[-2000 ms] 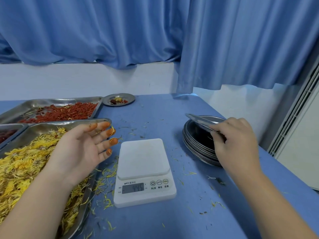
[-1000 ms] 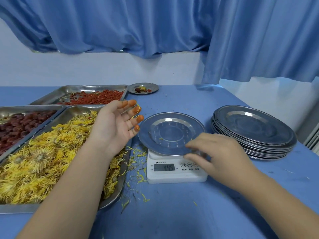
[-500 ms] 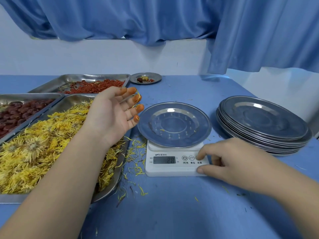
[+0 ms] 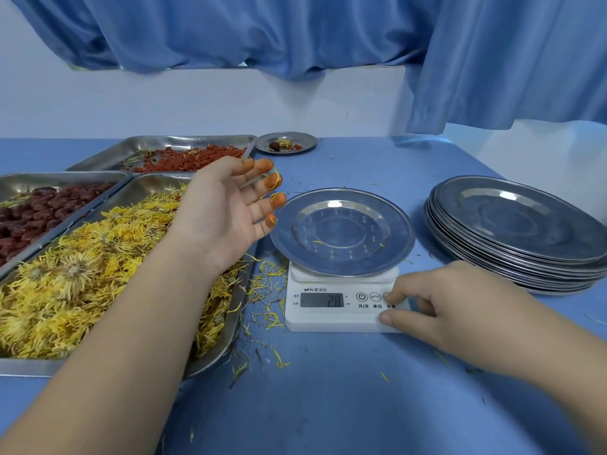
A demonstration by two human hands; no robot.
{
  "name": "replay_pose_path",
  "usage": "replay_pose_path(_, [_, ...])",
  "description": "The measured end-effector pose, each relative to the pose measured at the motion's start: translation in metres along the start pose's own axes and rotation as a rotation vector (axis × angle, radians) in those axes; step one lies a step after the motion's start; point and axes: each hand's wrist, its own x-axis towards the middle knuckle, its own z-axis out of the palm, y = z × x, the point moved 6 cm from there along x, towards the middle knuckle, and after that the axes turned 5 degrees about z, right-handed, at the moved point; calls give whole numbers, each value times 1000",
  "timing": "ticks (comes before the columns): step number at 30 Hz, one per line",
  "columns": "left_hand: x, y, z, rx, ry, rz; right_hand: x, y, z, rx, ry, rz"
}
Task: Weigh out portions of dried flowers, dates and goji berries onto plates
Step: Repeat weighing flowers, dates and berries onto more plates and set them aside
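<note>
Empty plate (image 4: 341, 229) is sitting on the scale (image 4: 341, 310), display showing what looks like 28, digits a bit blurry. Right hand (image 4: 460, 307) is pinching the scale's front right corner, forefinger on the rightmost button, probably tare. Left hand (image 4: 226, 211) is hovering open just left of the plate, grip empty, fingertips stained orange.

Dried flowers (image 4: 82, 274) are lying in the tray left of the scale, dates (image 4: 36, 215) further left, goji berries (image 4: 190, 160) behind.

Risks: thumb pressure on the scale body skewing the zero; flowers going on before the reading clears; the hovering hand bumping the overhanging plate rim.
</note>
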Motion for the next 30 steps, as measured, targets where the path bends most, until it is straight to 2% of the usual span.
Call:
replay_pose_path(5, [1, -1, 3, 89, -24, 19, 7, -4, -2, 172, 117, -43])
replay_pose_path(11, [-7, -2, 19, 145, -179, 14, 14, 1, -3, 270, 194, -69])
replay_pose_path(13, [-12, 4, 23, 138, -214, 44, 13, 1, -2, 281, 224, -99])
replay_pose_path(18, [-26, 45, -1, 143, -182, 169, 8, -11, -2, 339, 324, -234])
replay_pose_path(21, [-29, 75, -24, 463, -123, 185, 6, -20, -8, 315, 444, -278])
replay_pose_path(24, [-28, 102, -48, 757, -84, 122, 1, -26, -21, 304, 579, -335])
replay_pose_path(26, [-33, 115, -58, 959, -124, 92, 2, -28, -30, 352, 624, -330])
replay_pose_path(28, [-41, 119, -61, 1258, -173, 106, 6, -34, -36, 382, 637, -323])
replay_pose_path(30, [-47, 108, -56, 1509, -276, 82, 10, -44, -36, 407, 647, -325])
